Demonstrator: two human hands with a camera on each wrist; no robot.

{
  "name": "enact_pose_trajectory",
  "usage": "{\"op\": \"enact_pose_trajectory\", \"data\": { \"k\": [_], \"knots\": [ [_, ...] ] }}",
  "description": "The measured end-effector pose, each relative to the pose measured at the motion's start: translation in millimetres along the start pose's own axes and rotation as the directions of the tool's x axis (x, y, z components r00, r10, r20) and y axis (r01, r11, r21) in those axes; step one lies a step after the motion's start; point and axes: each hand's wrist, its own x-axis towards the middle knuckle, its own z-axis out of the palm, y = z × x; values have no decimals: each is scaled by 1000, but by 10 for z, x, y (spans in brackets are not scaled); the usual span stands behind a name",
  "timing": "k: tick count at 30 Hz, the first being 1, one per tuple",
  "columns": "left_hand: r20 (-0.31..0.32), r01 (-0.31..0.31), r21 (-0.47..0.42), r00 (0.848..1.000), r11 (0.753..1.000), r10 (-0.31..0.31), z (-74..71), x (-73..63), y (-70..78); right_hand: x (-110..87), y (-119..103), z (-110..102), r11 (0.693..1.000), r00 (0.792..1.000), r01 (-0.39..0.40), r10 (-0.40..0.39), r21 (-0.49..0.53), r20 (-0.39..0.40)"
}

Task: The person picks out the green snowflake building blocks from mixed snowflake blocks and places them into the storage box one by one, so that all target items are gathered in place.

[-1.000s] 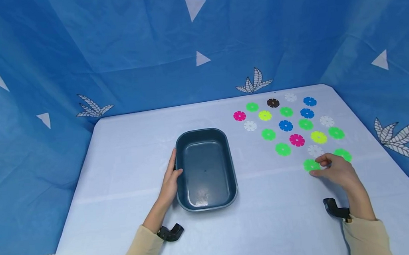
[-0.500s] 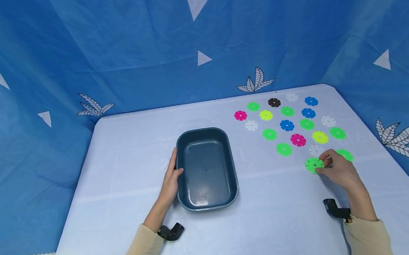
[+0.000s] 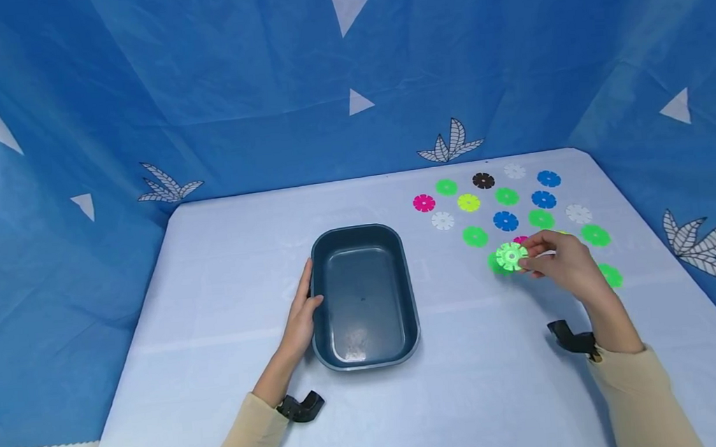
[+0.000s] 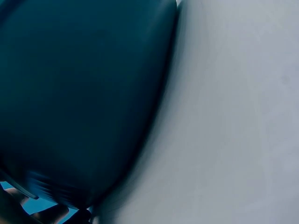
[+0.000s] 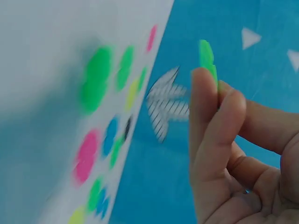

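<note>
My left hand (image 3: 298,326) holds the left side of a dark blue-green plastic bin (image 3: 360,272), thumb over the rim and fingers along the outer wall. In the left wrist view the bin's outer wall (image 4: 84,102) covers much of the picture, with fingertips at the bottom edge. My right hand (image 3: 563,267) pinches a green notched disc (image 3: 508,255) between thumb and fingers, raised over the table. Seen from the right wrist, that disc (image 5: 206,56) is nearly edge-on above the fingertips. It overlaps another green disc (image 3: 496,266) on the table behind it.
Several flat notched discs in green, blue, pink, yellow, white and brown lie spread over the right back of the white table (image 3: 242,275); a blue disc (image 3: 506,221) is among them. A blue curtain (image 3: 259,84) stands behind the table and along both sides.
My right hand has picked a green disc up off the table and carried it leftward and away from me. The left hand and the bin have stayed in place.
</note>
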Motion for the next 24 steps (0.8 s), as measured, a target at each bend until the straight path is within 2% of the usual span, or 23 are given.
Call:
{"op": "enact_pose_trajectory", "data": {
  "k": [5, 11, 17, 20, 24],
  "knots": [
    [0, 3, -3, 1000, 1000, -3, 3, -4, 2, 163, -486, 168, 992, 993, 76, -84, 103, 84],
    [0, -1, -3, 1000, 1000, 1, 8, 6, -10, 344, -950, 532, 973, 979, 103, -136, 206, 154],
    [6, 0, -2, 1000, 1000, 0, 12, 3, -14, 462, -1302, 893, 960, 965, 154, -198, 235, 173],
    [3, 7, 4, 1000, 1000, -7, 8, 0, -9, 512, -1439, 1066, 950, 950, 172, -230, 260, 211],
    [1, 19, -1, 1000, 1000, -19, 4, 0, -7, 576, -1540, 1298, 938, 924, 153, -247, 310, 292]
  ]
}}
